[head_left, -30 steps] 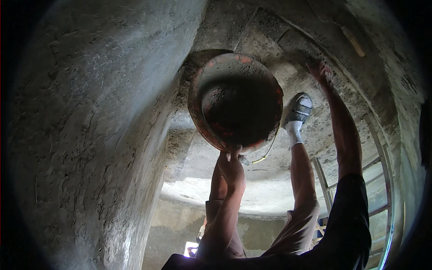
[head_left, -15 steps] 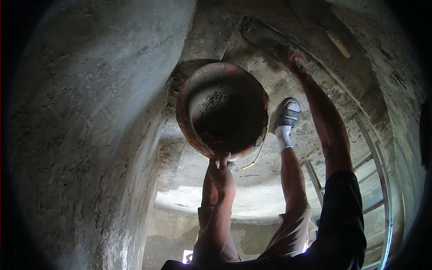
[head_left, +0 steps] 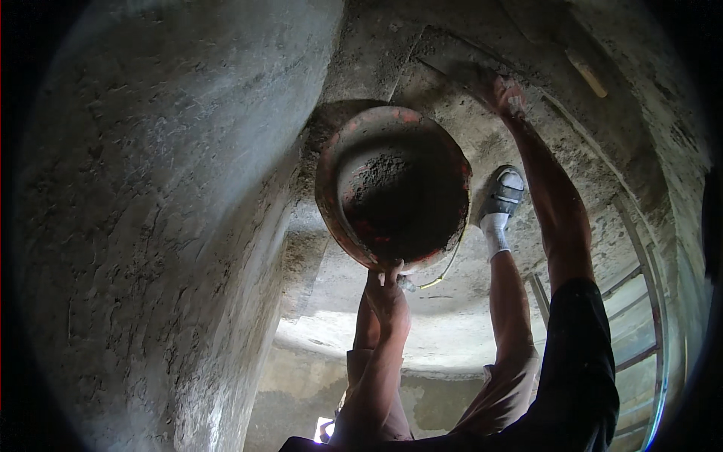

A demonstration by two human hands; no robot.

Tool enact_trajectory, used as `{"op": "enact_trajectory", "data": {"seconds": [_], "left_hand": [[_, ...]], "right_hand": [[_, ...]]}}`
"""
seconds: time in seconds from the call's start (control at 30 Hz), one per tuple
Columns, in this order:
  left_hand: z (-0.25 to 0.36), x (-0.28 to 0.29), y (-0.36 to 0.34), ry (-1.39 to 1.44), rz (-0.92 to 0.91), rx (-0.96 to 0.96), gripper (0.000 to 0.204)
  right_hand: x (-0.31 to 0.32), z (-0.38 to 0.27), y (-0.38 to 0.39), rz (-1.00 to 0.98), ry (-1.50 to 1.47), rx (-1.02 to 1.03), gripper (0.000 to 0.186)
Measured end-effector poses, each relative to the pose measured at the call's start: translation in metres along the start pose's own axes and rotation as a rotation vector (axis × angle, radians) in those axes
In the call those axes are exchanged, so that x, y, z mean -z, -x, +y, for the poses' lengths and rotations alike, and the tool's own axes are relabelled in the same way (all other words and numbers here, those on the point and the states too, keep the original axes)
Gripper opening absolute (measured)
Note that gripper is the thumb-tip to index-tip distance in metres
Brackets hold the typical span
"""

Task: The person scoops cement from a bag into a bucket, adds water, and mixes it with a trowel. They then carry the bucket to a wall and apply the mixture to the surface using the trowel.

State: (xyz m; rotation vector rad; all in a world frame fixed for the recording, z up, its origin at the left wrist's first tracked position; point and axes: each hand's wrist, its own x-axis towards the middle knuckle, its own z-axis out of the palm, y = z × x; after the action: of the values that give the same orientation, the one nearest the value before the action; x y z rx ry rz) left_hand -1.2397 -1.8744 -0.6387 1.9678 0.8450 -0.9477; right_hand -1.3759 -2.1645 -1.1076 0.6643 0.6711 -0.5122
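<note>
A round, dark basin point(head_left: 337, 218) with red showing on its rim stands tilted in front of me, with grey mortar point(head_left: 380, 173) inside. My left hand point(head_left: 392, 279) is closed on the near rim of this basin, its thumb over the edge. Beyond the basin, to the right, my right hand point(head_left: 509, 98) is closed around a trowel point(head_left: 454, 77). The dark, thin blade points left, low over the rough floor. Shadow hides the trowel's handle inside my fist.
A rough plastered wall point(head_left: 166, 188) rises on the left. My foot in a grey slipper point(head_left: 503, 192) is right of the basin. A yellowish cord point(head_left: 433, 283) hangs beside the basin. A wooden-handled tool point(head_left: 587, 75) lies far right; a ladder point(head_left: 651, 316) stands at the right.
My right hand has lifted slightly and turned, so the trowel blade now shows narrower, nearly edge-on. The whole view has shifted a little; my left hand stays on the basin rim.
</note>
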Motion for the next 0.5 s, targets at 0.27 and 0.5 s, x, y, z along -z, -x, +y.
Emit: {"op": "enact_trajectory", "data": {"seconds": [0.27, 0.5], "left_hand": [[-0.001, 0.007, -0.003, 0.000, 0.036, -0.034, 0.031], [0.001, -0.002, 0.002, 0.022, -0.026, -0.051, 0.035]], "right_hand": [[-0.010, 0.014, 0.039, -0.114, -0.542, -0.491, 0.047], [-0.092, 0.058, 0.108, -0.103, -0.859, -0.689, 0.056]]}}
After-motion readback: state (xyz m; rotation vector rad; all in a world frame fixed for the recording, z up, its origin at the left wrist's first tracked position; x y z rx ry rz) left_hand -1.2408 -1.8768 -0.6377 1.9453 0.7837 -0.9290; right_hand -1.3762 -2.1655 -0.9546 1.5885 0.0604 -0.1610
